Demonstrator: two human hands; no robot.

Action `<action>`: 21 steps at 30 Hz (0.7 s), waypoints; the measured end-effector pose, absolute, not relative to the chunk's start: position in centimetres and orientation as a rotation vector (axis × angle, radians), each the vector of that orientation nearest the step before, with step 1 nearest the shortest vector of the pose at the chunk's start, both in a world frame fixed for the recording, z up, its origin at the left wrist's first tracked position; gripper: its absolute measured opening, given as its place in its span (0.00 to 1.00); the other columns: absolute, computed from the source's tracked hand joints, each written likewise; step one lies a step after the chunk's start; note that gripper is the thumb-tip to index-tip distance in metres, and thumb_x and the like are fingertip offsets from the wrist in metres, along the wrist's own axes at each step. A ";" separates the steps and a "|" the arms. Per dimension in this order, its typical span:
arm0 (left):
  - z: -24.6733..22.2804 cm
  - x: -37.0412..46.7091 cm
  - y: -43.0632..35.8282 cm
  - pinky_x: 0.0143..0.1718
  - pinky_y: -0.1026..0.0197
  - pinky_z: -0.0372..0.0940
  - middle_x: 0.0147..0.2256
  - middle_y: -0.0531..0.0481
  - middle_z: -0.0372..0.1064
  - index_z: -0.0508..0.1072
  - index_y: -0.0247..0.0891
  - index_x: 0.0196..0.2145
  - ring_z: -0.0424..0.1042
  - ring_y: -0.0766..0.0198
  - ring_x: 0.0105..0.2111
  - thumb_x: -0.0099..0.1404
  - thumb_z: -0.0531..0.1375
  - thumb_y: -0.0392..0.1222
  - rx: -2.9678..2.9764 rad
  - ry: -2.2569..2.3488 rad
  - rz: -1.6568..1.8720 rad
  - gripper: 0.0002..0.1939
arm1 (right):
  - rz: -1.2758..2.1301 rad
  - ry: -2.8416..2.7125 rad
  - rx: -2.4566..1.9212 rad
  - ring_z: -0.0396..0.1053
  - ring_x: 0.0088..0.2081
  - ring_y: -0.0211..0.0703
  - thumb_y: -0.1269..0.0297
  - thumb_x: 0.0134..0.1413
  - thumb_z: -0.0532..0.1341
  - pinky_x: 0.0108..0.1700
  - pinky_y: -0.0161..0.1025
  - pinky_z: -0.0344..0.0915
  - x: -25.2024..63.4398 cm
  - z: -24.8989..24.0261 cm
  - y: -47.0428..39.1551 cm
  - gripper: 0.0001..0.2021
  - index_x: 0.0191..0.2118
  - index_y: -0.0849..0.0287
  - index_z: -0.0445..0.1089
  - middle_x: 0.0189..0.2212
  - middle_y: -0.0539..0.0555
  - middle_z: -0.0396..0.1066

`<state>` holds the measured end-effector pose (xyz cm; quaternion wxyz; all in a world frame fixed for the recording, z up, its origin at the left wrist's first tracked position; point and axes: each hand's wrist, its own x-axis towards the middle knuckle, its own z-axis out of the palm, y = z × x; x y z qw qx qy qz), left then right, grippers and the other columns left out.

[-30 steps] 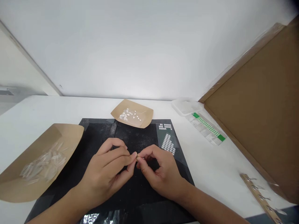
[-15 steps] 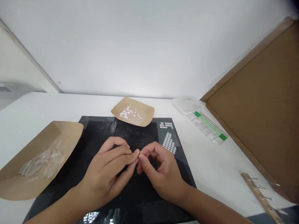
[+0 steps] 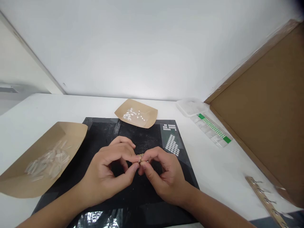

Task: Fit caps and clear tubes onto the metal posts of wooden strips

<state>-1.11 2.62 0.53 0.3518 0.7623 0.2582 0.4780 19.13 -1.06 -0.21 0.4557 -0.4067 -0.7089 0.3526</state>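
My left hand (image 3: pixel 108 169) and my right hand (image 3: pixel 163 174) meet over the black mat (image 3: pixel 140 199), fingertips almost touching. Between them is a tiny shiny piece (image 3: pixel 140 159), metallic-looking and mostly covered, so its kind cannot be made out. Thumb and index finger of the right hand pinch it from the right. On the left, thumb and index finger close on its other end, while the remaining fingers curl above. White oval stickers (image 3: pixel 172 145) lie in rows on a clear sheet at the mat's right side.
A brown paper tray (image 3: pixel 73 126) with clear plastic pieces stands left. Behind the mat, a smaller tray (image 3: pixel 150 114) holds small white bits. To the right are a clear container (image 3: pixel 190 106), a green-and-white strip (image 3: pixel 213 128), a strip with metal hooks (image 3: pixel 263 198) and a cardboard panel (image 3: pixel 261 110).
The left hand's grip has shifted: its thumb and index finger now form a wider loop. A bit of the shiny piece has come into sight between the fingertips. The right hand has barely moved.
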 end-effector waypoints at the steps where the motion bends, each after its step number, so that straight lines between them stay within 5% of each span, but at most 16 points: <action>1: 0.5 -1.1 2.7 0.52 0.45 0.71 0.26 0.58 0.75 0.78 0.40 0.37 0.72 0.68 0.24 0.65 0.64 0.24 1.966 0.661 1.243 0.11 | 0.837 -1.762 -1.004 0.78 0.32 0.39 0.68 0.68 0.62 0.42 0.39 0.71 19.1 -0.2 -1.1 0.02 0.43 0.54 0.71 0.30 0.47 0.79; 10: 0.4 -1.0 2.2 0.48 0.50 0.73 0.25 0.56 0.74 0.78 0.41 0.34 0.77 0.61 0.35 0.63 0.65 0.25 1.940 0.769 1.270 0.11 | 0.437 -1.927 -0.950 0.75 0.30 0.40 0.72 0.67 0.62 0.41 0.44 0.66 19.3 -1.0 -0.7 0.07 0.46 0.53 0.69 0.35 0.49 0.81; 17: 0.4 -1.1 2.0 0.54 0.49 0.73 0.24 0.58 0.73 0.79 0.43 0.33 0.76 0.62 0.36 0.60 0.65 0.24 1.859 0.818 1.176 0.13 | 0.390 -1.949 -0.921 0.74 0.29 0.39 0.72 0.67 0.61 0.40 0.43 0.64 19.4 -1.2 -0.6 0.06 0.45 0.54 0.69 0.34 0.49 0.81; 21: 0.5 -1.1 1.9 0.48 0.52 0.76 0.24 0.57 0.73 0.80 0.42 0.33 0.75 0.62 0.34 0.59 0.65 0.24 1.824 0.855 1.130 0.12 | 0.372 -1.941 -0.898 0.75 0.30 0.38 0.74 0.66 0.62 0.41 0.43 0.64 19.3 -1.1 -0.5 0.06 0.45 0.56 0.69 0.35 0.49 0.81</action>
